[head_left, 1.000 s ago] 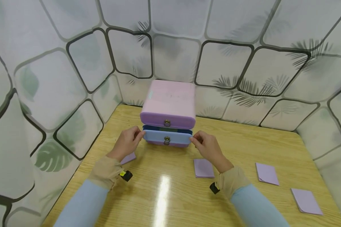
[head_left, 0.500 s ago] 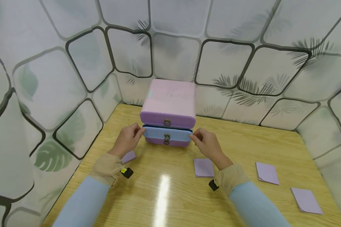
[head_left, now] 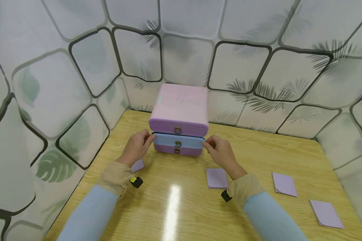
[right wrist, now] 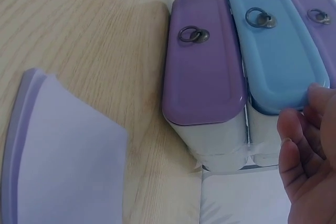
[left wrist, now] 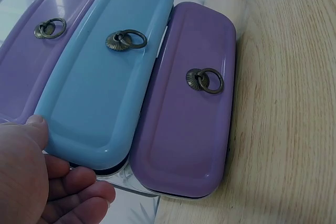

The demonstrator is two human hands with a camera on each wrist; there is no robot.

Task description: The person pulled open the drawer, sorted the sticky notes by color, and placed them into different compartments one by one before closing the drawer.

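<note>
The blue drawer is sitting directly between the two grips, its ring pull hanging midway between them. The left hand is pinching the drawer's left end, thumb resting on the front edge; the right hand is pinching the right end the same way. Just above the grips an upper purple drawer is sitting, just below them a lower one.

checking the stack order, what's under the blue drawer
Under the blue drawer is the lower purple drawer, its front and ring pull in plain view. Its inside is hidden behind that front.
</note>
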